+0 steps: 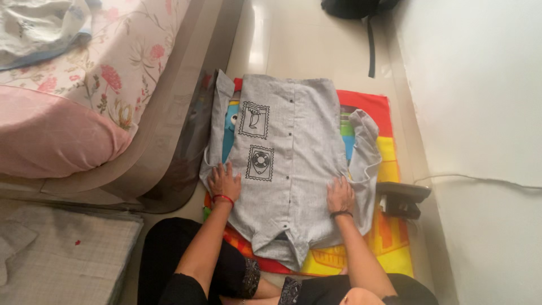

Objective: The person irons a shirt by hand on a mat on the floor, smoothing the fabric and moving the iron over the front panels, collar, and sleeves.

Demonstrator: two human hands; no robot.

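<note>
A grey button-up shirt (pixel 293 152) with two black stamp-like prints lies spread flat on a bright multicoloured mat (pixel 389 237) on the floor, collar towards me. My left hand (pixel 224 182) presses flat on the shirt's left side, fingers apart, a red band at the wrist. On the shirt's right side, near the sleeve (pixel 366 152), rests my right hand (pixel 340 194), also flat, with a dark band at the wrist. Neither hand grips anything.
A dark clothes iron (pixel 402 197) sits at the mat's right edge, its white cord (pixel 485 179) running right. A bed with floral sheet (pixel 121 62) and pink pillow (pixel 51 138) stands left. A folded grey cloth (pixel 62 254) lies lower left; a black bag (pixel 355 7) is at top.
</note>
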